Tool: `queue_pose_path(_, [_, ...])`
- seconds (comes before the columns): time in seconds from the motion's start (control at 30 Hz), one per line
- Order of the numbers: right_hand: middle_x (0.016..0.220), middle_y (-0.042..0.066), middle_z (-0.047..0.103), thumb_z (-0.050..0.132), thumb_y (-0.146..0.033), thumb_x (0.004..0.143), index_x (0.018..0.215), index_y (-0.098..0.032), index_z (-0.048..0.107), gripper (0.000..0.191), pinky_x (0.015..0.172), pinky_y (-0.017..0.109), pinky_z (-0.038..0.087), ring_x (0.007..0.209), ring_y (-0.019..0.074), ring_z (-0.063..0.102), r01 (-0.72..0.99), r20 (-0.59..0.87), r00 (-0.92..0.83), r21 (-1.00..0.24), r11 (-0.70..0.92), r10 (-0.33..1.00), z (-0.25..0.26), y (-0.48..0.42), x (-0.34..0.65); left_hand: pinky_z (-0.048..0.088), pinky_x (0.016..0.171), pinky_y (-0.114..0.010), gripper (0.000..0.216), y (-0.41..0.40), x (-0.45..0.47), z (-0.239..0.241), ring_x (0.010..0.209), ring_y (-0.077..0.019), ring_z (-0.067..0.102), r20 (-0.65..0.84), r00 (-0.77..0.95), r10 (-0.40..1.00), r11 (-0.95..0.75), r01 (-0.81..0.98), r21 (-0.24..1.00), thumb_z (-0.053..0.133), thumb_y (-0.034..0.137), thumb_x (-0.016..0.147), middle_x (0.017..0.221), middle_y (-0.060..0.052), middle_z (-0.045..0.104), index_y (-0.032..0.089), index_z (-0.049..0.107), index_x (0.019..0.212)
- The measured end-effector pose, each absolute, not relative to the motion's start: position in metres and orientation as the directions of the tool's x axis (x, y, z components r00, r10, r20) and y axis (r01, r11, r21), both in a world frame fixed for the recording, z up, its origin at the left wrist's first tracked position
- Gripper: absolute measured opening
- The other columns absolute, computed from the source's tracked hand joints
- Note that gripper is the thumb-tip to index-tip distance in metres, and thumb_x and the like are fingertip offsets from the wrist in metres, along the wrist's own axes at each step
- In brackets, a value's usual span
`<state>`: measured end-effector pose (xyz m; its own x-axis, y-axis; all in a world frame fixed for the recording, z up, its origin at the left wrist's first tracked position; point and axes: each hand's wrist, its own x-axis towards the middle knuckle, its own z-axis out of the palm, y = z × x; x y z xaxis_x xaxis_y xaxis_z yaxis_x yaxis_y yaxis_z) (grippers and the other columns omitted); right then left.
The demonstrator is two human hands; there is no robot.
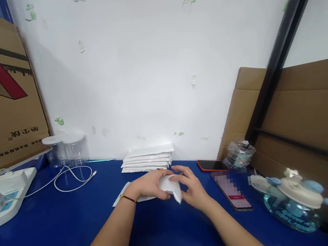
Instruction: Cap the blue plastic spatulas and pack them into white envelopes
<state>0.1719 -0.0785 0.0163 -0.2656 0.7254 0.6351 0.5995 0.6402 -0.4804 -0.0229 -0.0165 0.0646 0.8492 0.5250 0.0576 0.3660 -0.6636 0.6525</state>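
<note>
A small white folded packet (170,187), paper-like with a pointed lower corner, is held above the desk between both hands. My left hand (152,185) grips its left side, with the thumb in front and the fingers over the top. My right hand (192,188) has its bent fingers on the packet's right side, the thumb near the lower corner. Beneath my left hand a flat white envelope (119,196) lies on the blue desk, partly covered. Behind the hands is a stack of white envelopes (147,158) against the wall.
To the right are a phone with a lit screen (232,192), an orange-edged phone (212,165), a plastic-wrapped item (240,154) and a blue bottle (295,202). At left are a power strip (20,206), a white cable (74,179) and clear jars (75,150).
</note>
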Motion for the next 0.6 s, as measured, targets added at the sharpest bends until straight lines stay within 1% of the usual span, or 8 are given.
queue_pose_path(0.07, [0.118, 0.005, 0.053, 0.053, -0.016, 0.076, 0.097, -0.032, 0.068, 0.030, 0.092, 0.038, 0.040, 0.110, 0.0230, 0.048, 0.561, 0.600, -0.294, -0.521, 0.643, 0.744, 0.021, -0.080, 0.176, 0.045, 0.069, -0.024, 0.063, -0.017, -0.019, 0.060, 0.083, -0.0204, 0.060, -0.001, 0.854, 0.521, -0.667, 0.408, 0.623, 0.069, 0.031, 0.052, 0.099, 0.000, 0.063, 0.024, 0.055, 0.113])
queue_pose_path(0.2, [0.118, 0.004, 0.054, 0.050, -0.020, 0.078, 0.086, -0.029, 0.072, 0.025, 0.093, 0.037, 0.039, 0.111, 0.0229, 0.049, 0.397, 0.518, -0.209, -0.730, 0.556, 0.830, 0.019, -0.075, 0.194, 0.043, 0.065, -0.024, 0.048, -0.010, -0.015, 0.048, 0.078, -0.0204, 0.060, -0.052, 0.831, 0.553, -0.686, 0.490, 0.538, 0.068, 0.028, 0.050, 0.090, 0.002, 0.065, 0.025, 0.061, 0.097])
queue_pose_path(0.27, [0.121, 0.004, 0.054, 0.049, -0.024, 0.078, 0.089, -0.027, 0.071, 0.025, 0.095, 0.038, 0.038, 0.114, 0.0239, 0.048, 0.251, 0.462, -0.111, -0.844, 0.475, 0.880, 0.011, -0.067, 0.203, 0.042, 0.064, -0.024, 0.041, -0.008, -0.015, 0.049, 0.076, -0.0197, 0.060, -0.027, 0.818, 0.574, -0.690, 0.501, 0.523, 0.064, 0.026, 0.053, 0.087, 0.003, 0.065, 0.025, 0.061, 0.095])
queue_pose_path(0.33, [0.125, 0.005, 0.052, 0.043, -0.030, 0.080, 0.104, -0.027, 0.065, 0.033, 0.094, 0.040, 0.040, 0.115, 0.0248, 0.049, 0.027, 0.350, 0.036, -0.937, 0.350, 0.936, 0.000, -0.058, 0.210, 0.042, 0.062, -0.023, 0.037, -0.006, -0.014, 0.056, 0.074, -0.0192, 0.060, -0.007, 0.797, 0.604, -0.684, 0.522, 0.509, 0.060, 0.024, 0.056, 0.084, 0.003, 0.066, 0.025, 0.062, 0.092])
queue_pose_path(0.4, [0.127, 0.008, 0.052, 0.034, -0.039, 0.083, 0.114, -0.023, 0.058, 0.043, 0.090, 0.041, 0.044, 0.113, 0.0255, 0.052, -0.197, 0.177, 0.126, -0.960, 0.199, 0.976, -0.011, -0.050, 0.214, 0.042, 0.060, -0.023, 0.035, -0.005, -0.010, 0.069, 0.074, -0.0199, 0.060, 0.004, 0.771, 0.637, -0.685, 0.564, 0.461, 0.059, 0.023, 0.056, 0.084, 0.002, 0.066, 0.024, 0.062, 0.090])
queue_pose_path(0.47, [0.123, 0.012, 0.055, 0.025, -0.047, 0.084, 0.113, -0.019, 0.057, 0.051, 0.086, 0.042, 0.046, 0.110, 0.0262, 0.054, -0.338, 0.015, 0.120, -0.940, 0.055, 0.993, -0.019, -0.045, 0.214, 0.042, 0.058, -0.024, 0.037, -0.004, -0.002, 0.083, 0.074, -0.0217, 0.061, 0.000, 0.748, 0.664, -0.698, 0.620, 0.360, 0.062, 0.023, 0.053, 0.083, 0.000, 0.066, 0.024, 0.063, 0.090])
queue_pose_path(0.53, [0.117, 0.013, 0.058, 0.024, -0.052, 0.084, 0.109, -0.017, 0.057, 0.054, 0.084, 0.041, 0.047, 0.106, 0.0264, 0.057, -0.382, -0.075, 0.113, -0.924, -0.026, 0.991, -0.022, -0.042, 0.213, 0.044, 0.060, -0.027, 0.041, -0.004, 0.010, 0.094, 0.075, -0.0243, 0.061, -0.037, 0.735, 0.677, -0.711, 0.667, 0.225, 0.067, 0.025, 0.049, 0.084, -0.003, 0.067, 0.024, 0.064, 0.090])
queue_pose_path(0.6, [0.114, 0.012, 0.061, 0.030, -0.053, 0.083, 0.105, -0.017, 0.058, 0.051, 0.083, 0.039, 0.048, 0.104, 0.0258, 0.058, -0.342, -0.066, 0.162, -0.940, -0.007, 0.985, -0.021, -0.041, 0.214, 0.046, 0.062, -0.030, 0.045, -0.002, 0.024, 0.099, 0.076, -0.0265, 0.062, -0.111, 0.716, 0.689, -0.711, 0.698, 0.088, 0.072, 0.025, 0.044, 0.084, -0.006, 0.067, 0.022, 0.066, 0.088])
